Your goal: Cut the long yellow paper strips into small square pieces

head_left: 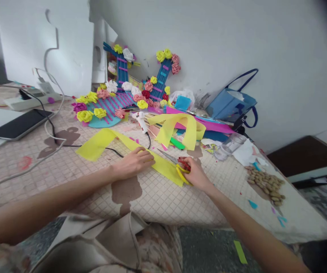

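Observation:
My left hand [135, 162] lies over a long yellow crepe-paper strip [167, 170] near the middle of the table, its fingers close together and bent onto the strip; the thumb is hidden. The strip's far end stands up in a loose fold to the left. My right hand [196, 173] is closed around scissors [183, 168] with red and yellow handles. Their blades point up and left, just above the strip's right part, and look nearly closed. A second curled yellow strip [190, 131] lies beyond the scissors.
A white glue gun [141, 123] lies behind my hands. Flower-covered blue stick crafts [106, 110] lean by the wall. A phone [19, 124], power strip [32, 98] and cables lie left. Peanuts [265, 184] and a clear container [230, 146] sit right, with a blue bag [231, 104] behind.

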Motion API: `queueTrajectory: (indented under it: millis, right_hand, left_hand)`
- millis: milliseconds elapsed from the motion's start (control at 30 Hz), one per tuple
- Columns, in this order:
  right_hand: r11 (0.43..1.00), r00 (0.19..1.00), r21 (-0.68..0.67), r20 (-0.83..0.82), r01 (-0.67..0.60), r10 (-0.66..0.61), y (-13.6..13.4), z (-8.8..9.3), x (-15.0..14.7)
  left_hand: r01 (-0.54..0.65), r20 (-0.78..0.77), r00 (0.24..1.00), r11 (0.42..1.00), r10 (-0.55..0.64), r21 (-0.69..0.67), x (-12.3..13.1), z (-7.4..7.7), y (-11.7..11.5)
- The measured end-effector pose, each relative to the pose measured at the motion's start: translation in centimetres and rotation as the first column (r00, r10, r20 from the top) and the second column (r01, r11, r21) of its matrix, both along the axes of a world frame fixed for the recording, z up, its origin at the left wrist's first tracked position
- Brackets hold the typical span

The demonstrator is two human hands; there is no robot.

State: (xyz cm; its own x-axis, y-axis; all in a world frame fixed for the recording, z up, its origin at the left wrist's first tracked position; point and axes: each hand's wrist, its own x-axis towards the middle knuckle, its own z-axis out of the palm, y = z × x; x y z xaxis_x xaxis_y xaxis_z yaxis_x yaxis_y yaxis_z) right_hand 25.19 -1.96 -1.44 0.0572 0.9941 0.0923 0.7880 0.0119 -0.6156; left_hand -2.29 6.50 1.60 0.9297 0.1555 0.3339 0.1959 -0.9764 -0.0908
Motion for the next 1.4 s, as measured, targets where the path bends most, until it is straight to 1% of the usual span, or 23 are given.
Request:
queueTrajectory:
  millis: [67, 167, 267, 367, 433, 500, 533, 633, 700, 733, 800, 867, 933, 967, 1000, 1033, 1100, 1167, 1233, 1267, 1300, 1333, 1400]
  right_hand:
    - [1.000, 1.000, -0.014, 0.007, -0.010, 0.011, 0.0, 0.0, 0.1]
    - [1.000, 1.000, -0.024, -0.020, -0.013, 0.013, -0.1, 0.3, 0.4]
    - [1.000, 0.998, -0.016, -0.070, -0.007, 0.006, -0.2, 0.8, 0.8]
    - [1.000, 0.995, -0.007, -0.093, -0.024, 0.023, -0.4, 1.2, 1.8]
    - [0.999, 0.993, -0.017, -0.107, -0.047, 0.045, -0.4, 1.2, 2.6]
    - [0.997, 0.992, -0.032, -0.114, -0.064, 0.060, -0.4, 1.1, 3.4]
    - [0.997, 0.992, -0.036, -0.111, -0.067, 0.063, -0.5, 1.0, 3.7]
    - [0.997, 0.994, -0.034, -0.091, -0.066, 0.063, -0.5, 0.7, 4.6]
    - [0.998, 0.995, -0.023, -0.084, -0.062, 0.060, -0.5, 0.5, 5.0]
    - [0.998, 0.995, -0.014, -0.085, -0.060, 0.058, -0.4, 0.5, 5.2]
    - [0.998, 0.994, 0.004, -0.095, -0.057, 0.057, -0.3, 0.4, 5.4]
    - [0.998, 0.992, 0.015, -0.107, -0.059, 0.060, -0.1, 0.5, 5.2]
    - [0.998, 0.991, 0.016, -0.116, -0.067, 0.068, 0.2, 0.5, 4.8]
    - [0.997, 0.990, 0.016, -0.118, -0.072, 0.073, 0.3, 0.6, 4.4]
    - [0.997, 0.990, 0.016, -0.119, -0.076, 0.078, 0.5, 0.7, 4.0]
    - [0.997, 0.990, 0.017, -0.115, -0.080, 0.082, 0.6, 0.8, 3.6]
    - [0.996, 0.992, 0.025, -0.095, -0.085, 0.087, 0.8, 1.0, 2.9]
    - [0.996, 0.994, 0.040, -0.073, -0.078, 0.081, 0.9, 1.1, 2.6]
    - [0.997, 0.996, 0.056, -0.061, -0.056, 0.059, 0.8, 1.1, 2.8]
    - [0.998, 0.998, 0.059, -0.048, -0.037, 0.040, 0.5, 1.2, 3.1]
    - [0.998, 1.000, 0.058, -0.022, -0.014, 0.015, 0.2, 1.3, 3.4]
    - [0.999, 1.000, 0.052, 0.018, 0.010, -0.011, -0.2, 1.4, 3.9]
    - [0.998, 0.991, 0.041, 0.120, 0.048, -0.053, -1.2, 1.7, 4.8]
  left_hand:
    - [-0.074, 0.026, 0.997, 0.997, 0.074, 0.032, -0.7, 0.0, 0.7]
    - [-0.228, 0.075, 0.972, 0.972, 0.224, 0.056, -1.9, 0.1, 2.0]
    - [-0.351, 0.132, 0.927, 0.936, 0.350, -0.017, -3.4, 0.3, 3.2]
    - [-0.393, 0.158, 0.900, 0.913, 0.407, -0.111, -4.8, 0.4, 3.8]
    - [-0.453, 0.160, 0.870, 0.884, 0.466, -0.115, -5.7, 0.4, 3.9]
    - [-0.559, 0.156, 0.810, 0.824, 0.566, -0.086, -6.6, 0.4, 4.1]
    - [-0.622, 0.151, 0.766, 0.779, 0.625, -0.070, -7.1, 0.5, 4.3]
    - [-0.799, 0.105, 0.593, 0.600, 0.798, -0.039, -8.7, 0.9, 5.0]
    - [-0.865, 0.053, 0.499, 0.500, 0.865, -0.028, -9.7, 1.6, 5.3]
    - [-0.873, 0.033, 0.486, 0.487, 0.873, -0.025, -10.2, 2.0, 5.3]
    - [-0.843, 0.031, 0.537, 0.537, 0.843, -0.007, -11.1, 2.8, 5.0]
    - [-0.822, 0.107, 0.568, 0.568, 0.816, 0.039, -12.1, 3.4, 4.4]
    - [-0.807, 0.203, 0.589, 0.582, 0.782, 0.099, -13.2, 3.6, 3.7]
    - [-0.803, 0.232, 0.594, 0.583, 0.770, 0.120, -13.8, 3.4, 3.3]
    - [-0.793, 0.228, 0.609, 0.593, 0.760, 0.140, -14.4, 3.1, 2.9]
    - [-0.795, 0.225, 0.606, 0.588, 0.763, 0.151, -15.0, 2.8, 2.6]
    - [-0.782, 0.196, 0.624, 0.604, 0.757, 0.156, -16.0, 1.8, 1.8]
    - [-0.765, 0.144, 0.643, 0.626, 0.752, 0.151, -16.4, 1.0, 1.0]
    - [-0.715, 0.082, 0.699, 0.688, 0.711, 0.122, -15.8, 0.5, 0.1]
    - [-0.688, 0.068, 0.725, 0.719, 0.685, 0.095, -15.1, 0.4, -0.3]
    - [-0.660, 0.068, 0.751, 0.749, 0.656, 0.058, -14.0, 0.4, -0.6]
    - [-0.605, 0.062, 0.795, 0.796, 0.604, 0.006, -12.6, 0.5, -1.0]
    - [-0.473, 0.140, 0.860, 0.870, 0.491, -0.140, -9.1, 0.7, -1.5]
